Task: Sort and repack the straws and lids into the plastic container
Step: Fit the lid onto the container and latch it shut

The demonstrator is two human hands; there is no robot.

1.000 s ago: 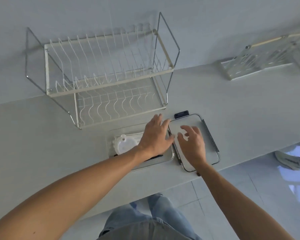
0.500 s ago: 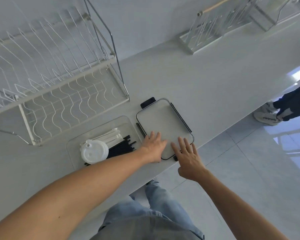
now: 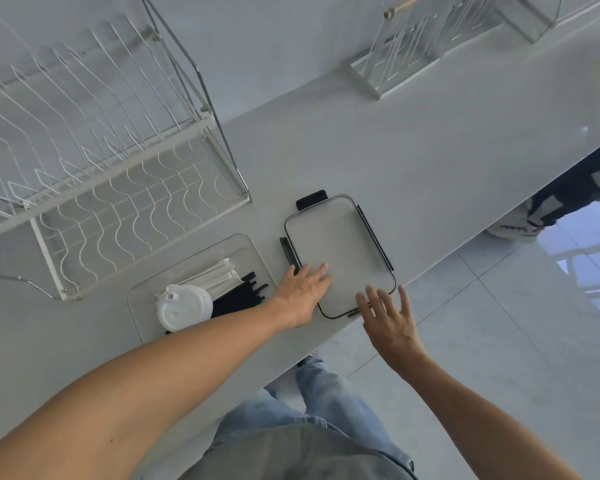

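Observation:
A clear plastic container (image 3: pixel 243 247) lies on the white counter and holds a stack of white cup lids (image 3: pixel 184 307), black straws (image 3: pixel 239 296) and paper-wrapped white straws (image 3: pixel 215 273). To its right lies the container's flat lid (image 3: pixel 336 244) with black clips along its edges. My left hand (image 3: pixel 303 289) rests flat on the lid's near left corner, fingers spread. Over the lid's near right corner and the counter edge hovers my right hand (image 3: pixel 390 322), fingers apart, holding nothing.
A white two-tier wire dish rack (image 3: pixel 94 161) stands behind the container at the left. A second rack (image 3: pixel 413 50) sits far back on the right. Another person's leg and shoe (image 3: pixel 541 216) show on the tiled floor beyond the counter edge.
My hands slid from the middle of the flat lid to its near edge, the left one uncovering the container. The right hand has drawn back over the counter edge. The camera view shifted right.

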